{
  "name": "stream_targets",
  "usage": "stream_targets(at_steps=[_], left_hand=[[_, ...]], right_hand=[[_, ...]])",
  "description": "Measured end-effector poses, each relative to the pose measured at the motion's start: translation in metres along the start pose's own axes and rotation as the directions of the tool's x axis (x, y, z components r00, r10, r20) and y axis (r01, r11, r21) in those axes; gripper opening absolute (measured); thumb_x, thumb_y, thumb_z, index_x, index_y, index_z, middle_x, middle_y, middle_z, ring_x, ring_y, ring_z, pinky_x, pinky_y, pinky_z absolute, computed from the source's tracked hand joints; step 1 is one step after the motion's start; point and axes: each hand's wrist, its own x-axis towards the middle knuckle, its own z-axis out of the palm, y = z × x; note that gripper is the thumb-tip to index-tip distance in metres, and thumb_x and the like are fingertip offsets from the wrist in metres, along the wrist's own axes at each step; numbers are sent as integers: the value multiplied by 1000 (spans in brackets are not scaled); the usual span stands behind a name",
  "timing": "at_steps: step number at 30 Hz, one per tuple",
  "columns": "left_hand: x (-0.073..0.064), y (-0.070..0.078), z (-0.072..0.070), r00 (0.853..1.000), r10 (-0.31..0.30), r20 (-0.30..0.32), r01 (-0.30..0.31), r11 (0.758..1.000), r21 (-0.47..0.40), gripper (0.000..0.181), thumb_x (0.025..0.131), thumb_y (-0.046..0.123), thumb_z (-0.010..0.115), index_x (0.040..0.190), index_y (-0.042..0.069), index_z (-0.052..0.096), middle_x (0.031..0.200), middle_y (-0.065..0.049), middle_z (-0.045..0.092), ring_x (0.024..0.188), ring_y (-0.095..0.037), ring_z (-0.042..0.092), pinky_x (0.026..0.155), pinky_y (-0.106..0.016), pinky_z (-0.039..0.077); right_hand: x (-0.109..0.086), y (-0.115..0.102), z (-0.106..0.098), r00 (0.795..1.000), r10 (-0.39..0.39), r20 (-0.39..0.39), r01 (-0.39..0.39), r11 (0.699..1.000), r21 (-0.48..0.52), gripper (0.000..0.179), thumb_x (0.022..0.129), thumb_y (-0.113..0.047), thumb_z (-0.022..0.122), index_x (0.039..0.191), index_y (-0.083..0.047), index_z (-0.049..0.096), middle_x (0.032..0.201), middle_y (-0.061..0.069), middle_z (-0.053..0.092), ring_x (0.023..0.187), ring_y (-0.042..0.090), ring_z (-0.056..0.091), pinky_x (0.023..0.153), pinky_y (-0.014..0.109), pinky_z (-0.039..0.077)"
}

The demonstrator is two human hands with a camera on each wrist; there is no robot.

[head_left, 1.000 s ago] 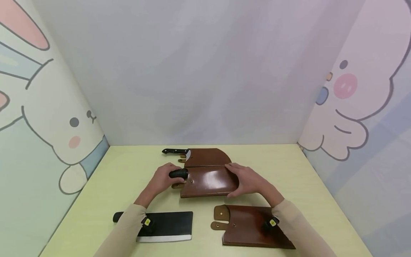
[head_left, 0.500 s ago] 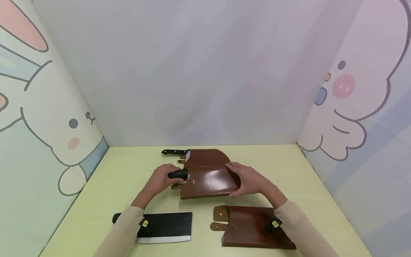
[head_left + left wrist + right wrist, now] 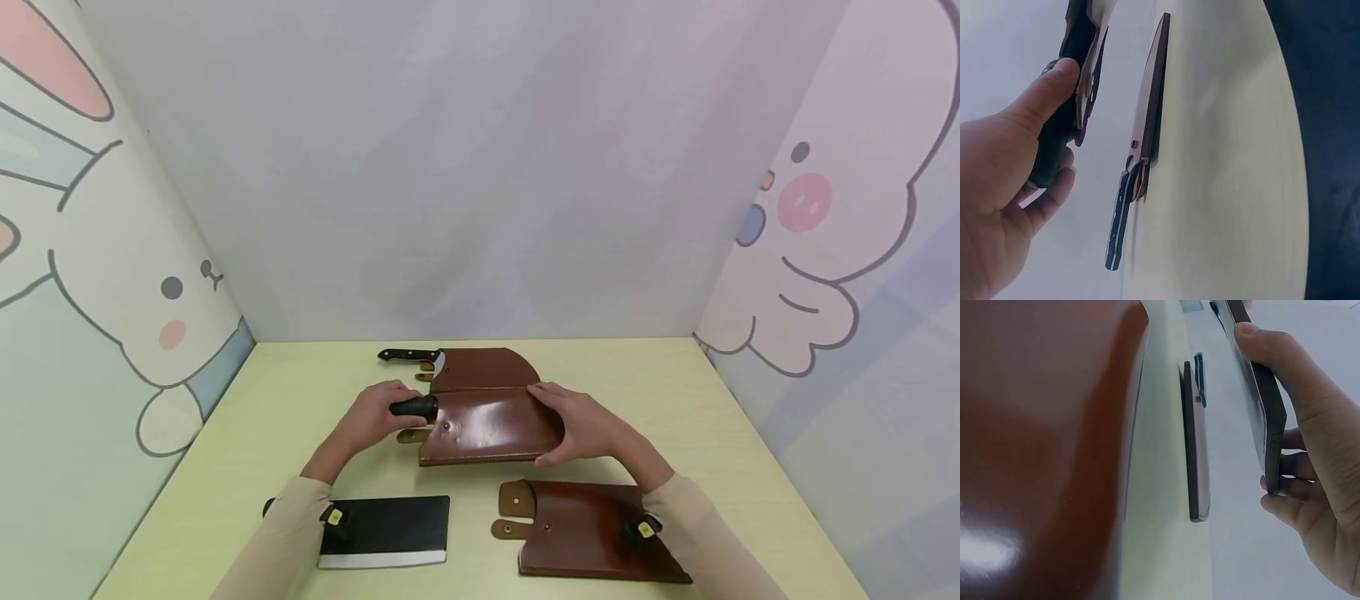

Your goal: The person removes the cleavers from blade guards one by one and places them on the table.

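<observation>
My left hand [image 3: 378, 412] is wrapped around the black handle [image 3: 415, 408] of a knife whose blade is hidden in a brown leather sheath [image 3: 491, 425]. At the sheath's closed right end, my right hand [image 3: 588, 423] grips its edges between thumb and fingers. In the left wrist view, the thumb lies along the handle [image 3: 1057, 140], at the mouth of the sheath. The right wrist view has the sheath's dark edge [image 3: 1266, 400] raised above the table, fingers beneath it. A brown strap with a snap [image 3: 412, 436] hangs loose below the handle.
Behind lies another sheathed knife [image 3: 480, 368] with a black riveted handle [image 3: 408, 355]. A bare cleaver [image 3: 393, 525] with a black blade lies front left, partly under the left sleeve. Front right is another brown sheath [image 3: 585, 533], straps unfastened, under the right sleeve. Walls enclose the table.
Both hands keep their hold. The left wrist has shifted slightly left and the right wrist slightly right; the sheathed knife has barely moved.
</observation>
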Motion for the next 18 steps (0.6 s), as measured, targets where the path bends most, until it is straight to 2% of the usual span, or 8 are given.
stream_targets(at_steps=[6, 13, 18], left_hand=[[1, -2, -3, 999, 35, -6, -35, 999, -4, 39, 87, 42, 81, 115, 16, 77, 96, 6, 66, 79, -10, 53, 68, -30, 45], [0, -2, -9, 1000, 20, -15, -20, 1000, -17, 35, 86, 36, 83, 115, 15, 78, 98, 4, 66, 80, -11, 54, 67, -30, 45], [-1, -3, -8, 999, 24, -27, -25, 1000, -16, 37, 86, 38, 83, 115, 16, 78, 98, 4, 66, 80, -11, 54, 67, -29, 45]], right_hand=[[-2, -3, -2, 1000, 10, -9, -10, 1000, 13, 116, 69, -65, 86, 159, -9, 37, 161, 17, 38, 144, 39, 42, 106, 56, 44], [-3, -4, 0, 999, 19, -41, -19, 1000, -1, 118, 68, -69, 84, 159, -11, 37, 160, 16, 39, 142, 39, 45, 105, 55, 46], [-4, -5, 0, 998, 24, -50, -24, 1000, -3, 118, 67, -67, 85, 159, -10, 37, 159, 16, 40, 140, 39, 47, 104, 56, 46]])
